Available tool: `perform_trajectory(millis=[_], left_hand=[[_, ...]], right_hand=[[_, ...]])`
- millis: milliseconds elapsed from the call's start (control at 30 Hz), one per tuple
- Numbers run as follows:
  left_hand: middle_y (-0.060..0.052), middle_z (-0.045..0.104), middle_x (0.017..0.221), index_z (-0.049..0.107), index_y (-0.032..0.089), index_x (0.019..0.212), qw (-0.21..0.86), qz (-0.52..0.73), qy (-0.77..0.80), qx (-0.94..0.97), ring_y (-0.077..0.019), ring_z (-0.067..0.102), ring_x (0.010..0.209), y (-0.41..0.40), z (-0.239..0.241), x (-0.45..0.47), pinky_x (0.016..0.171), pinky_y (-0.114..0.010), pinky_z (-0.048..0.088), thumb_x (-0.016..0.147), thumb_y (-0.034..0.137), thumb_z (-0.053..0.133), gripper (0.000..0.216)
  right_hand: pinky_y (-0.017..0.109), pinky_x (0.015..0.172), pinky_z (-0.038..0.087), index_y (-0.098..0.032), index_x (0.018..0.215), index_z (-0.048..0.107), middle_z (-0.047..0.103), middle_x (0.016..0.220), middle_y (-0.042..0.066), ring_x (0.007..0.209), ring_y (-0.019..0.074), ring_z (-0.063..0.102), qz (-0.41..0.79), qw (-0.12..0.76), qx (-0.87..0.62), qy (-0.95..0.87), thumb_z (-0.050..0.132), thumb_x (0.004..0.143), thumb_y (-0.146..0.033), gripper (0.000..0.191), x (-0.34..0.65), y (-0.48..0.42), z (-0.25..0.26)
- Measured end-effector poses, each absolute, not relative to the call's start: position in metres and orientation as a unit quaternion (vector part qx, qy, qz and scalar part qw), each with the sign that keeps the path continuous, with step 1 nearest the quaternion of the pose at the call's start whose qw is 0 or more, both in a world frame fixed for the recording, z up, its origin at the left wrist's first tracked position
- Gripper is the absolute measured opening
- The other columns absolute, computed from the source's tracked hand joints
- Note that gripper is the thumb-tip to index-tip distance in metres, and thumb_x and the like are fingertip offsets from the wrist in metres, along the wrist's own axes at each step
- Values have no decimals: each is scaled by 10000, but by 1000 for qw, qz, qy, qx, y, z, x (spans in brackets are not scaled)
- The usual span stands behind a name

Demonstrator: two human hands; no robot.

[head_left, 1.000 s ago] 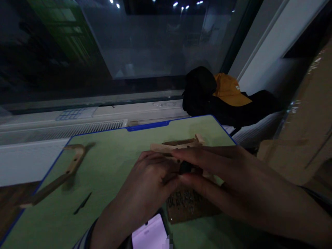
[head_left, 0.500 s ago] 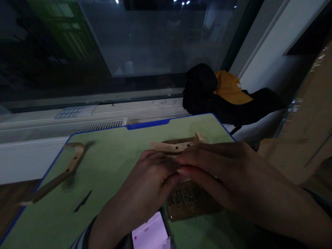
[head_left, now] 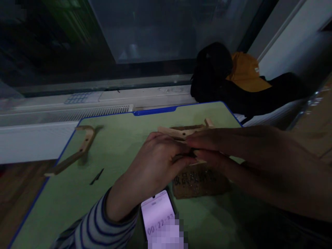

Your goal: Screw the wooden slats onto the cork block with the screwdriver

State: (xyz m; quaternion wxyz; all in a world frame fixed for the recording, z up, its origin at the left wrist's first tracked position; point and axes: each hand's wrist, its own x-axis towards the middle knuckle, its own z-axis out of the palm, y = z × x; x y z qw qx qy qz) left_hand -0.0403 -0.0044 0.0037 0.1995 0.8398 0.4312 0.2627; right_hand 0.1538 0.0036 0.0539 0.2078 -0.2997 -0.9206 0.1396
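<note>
Over the middle of a green mat (head_left: 121,152), my left hand (head_left: 153,162) and my right hand (head_left: 223,145) meet fingertip to fingertip. Together they pinch a small dark part (head_left: 190,153); what it is I cannot make out. Just behind the fingers lies a pale wooden piece with holes (head_left: 181,130). A brown flat packet with printed characters (head_left: 199,181) lies right under my right hand. My left sleeve is striped.
A curved wooden piece (head_left: 77,150) lies at the mat's left edge, with a thin dark sliver (head_left: 97,176) near it. A lit phone (head_left: 160,221) showing a timer sits at the near edge. A black bag with an orange cap (head_left: 243,72) rests on the sill at back right.
The view has tipped down and shifted, so more of the phone and my striped sleeve shows. Both hands stay pinched together over the same spot.
</note>
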Motion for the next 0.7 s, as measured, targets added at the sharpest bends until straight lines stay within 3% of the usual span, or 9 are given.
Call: perform_trajectory(millis=[133, 300, 500, 700], left_hand=[[4, 727, 898, 703, 233, 868, 214, 241, 410, 853, -202, 648, 920, -2, 3, -44, 914, -369, 422, 868, 245, 594, 110], [-1, 731, 906, 705, 225, 881, 223, 228, 411, 854, -195, 650, 916, -2, 4, -45, 882, -353, 436, 873, 211, 582, 125], [14, 739, 835, 709, 246, 837, 170, 257, 447, 839, -201, 658, 818, -4, 6, -42, 769, -352, 431, 815, 244, 659, 54], [-6, 736, 862, 704, 221, 792, 190, 262, 445, 835, -202, 658, 840, -3, 0, -41, 803, -352, 432, 840, 302, 633, 117]], right_hand=[[235, 637, 483, -234, 977, 650, 714, 961, -23, 753, 137, 674, 104, 226, -311, -917, 476, 931, -285, 187, 151, 7, 52], [260, 575, 437, -216, 914, 627, 691, 799, -15, 658, 140, 646, 58, 222, -316, -920, 475, 931, -297, 173, 149, 6, 51], [260, 551, 423, -205, 996, 619, 700, 840, -11, 686, 148, 655, 70, 218, -332, -915, 489, 928, -302, 176, 146, 4, 50], [230, 681, 493, -242, 1215, 540, 691, 1045, -19, 839, 133, 664, 117, 218, -316, -916, 513, 913, -296, 308, 153, 3, 52]])
